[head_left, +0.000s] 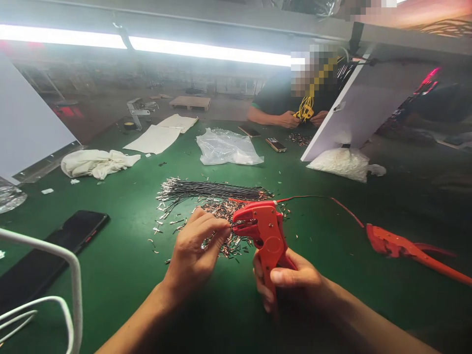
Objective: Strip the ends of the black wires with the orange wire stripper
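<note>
My right hand [291, 280] is closed round the handles of a red wire stripper [271, 236], whose jaws point left. At those jaws my left hand [201, 241] pinches a thin dark wire [233, 225], and most of the wire is hidden by the fingers. Behind both hands lies a bundle of black wires [217, 189] with metal terminals at its left end. A heap of cut wire scraps [221, 209], copper and black, spreads beneath the stripper and my left fingers.
A second red stripper [401, 243] lies at right, a red cord running towards the first. At left are a dark phone [55, 246], a white metal frame [75, 275] and a cloth [98, 163]. A plastic bag [228, 147] lies farther back. Across the table a person's hands [289, 119] hold yellow wires.
</note>
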`<state>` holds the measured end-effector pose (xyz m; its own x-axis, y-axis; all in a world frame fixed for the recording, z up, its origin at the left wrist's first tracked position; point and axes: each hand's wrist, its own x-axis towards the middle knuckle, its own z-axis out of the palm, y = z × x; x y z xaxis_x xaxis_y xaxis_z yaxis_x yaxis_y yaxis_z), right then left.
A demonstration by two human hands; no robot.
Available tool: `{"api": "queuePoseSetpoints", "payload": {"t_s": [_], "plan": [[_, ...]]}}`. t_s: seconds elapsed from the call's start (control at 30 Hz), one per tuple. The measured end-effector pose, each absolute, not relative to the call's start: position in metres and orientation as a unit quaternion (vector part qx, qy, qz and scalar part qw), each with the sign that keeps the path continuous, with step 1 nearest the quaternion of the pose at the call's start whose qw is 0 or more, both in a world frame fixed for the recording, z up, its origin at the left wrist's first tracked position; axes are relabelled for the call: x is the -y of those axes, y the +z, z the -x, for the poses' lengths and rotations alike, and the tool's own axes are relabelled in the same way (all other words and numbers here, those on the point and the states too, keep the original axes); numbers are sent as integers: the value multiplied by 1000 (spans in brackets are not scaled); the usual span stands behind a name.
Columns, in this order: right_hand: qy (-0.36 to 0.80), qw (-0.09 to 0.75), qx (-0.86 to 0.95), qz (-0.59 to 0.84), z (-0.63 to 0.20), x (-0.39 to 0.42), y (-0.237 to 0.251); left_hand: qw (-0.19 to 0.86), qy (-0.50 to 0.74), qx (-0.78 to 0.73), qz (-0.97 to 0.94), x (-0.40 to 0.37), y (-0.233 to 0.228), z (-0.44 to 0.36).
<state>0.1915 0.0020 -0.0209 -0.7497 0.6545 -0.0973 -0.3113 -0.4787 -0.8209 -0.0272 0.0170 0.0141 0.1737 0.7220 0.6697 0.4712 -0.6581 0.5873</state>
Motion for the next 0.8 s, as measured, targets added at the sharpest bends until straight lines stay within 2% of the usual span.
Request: {"api": "queuePoseSetpoints", "payload": {"t_s": [0.33,0.8], "plan": [[838,292,415,199,-192,-1,-23,81,487,-410,-767,-17,13,28],[801,305,456,241,-191,-2,-25,96,481,-383,-783,-16,13,31]]}}
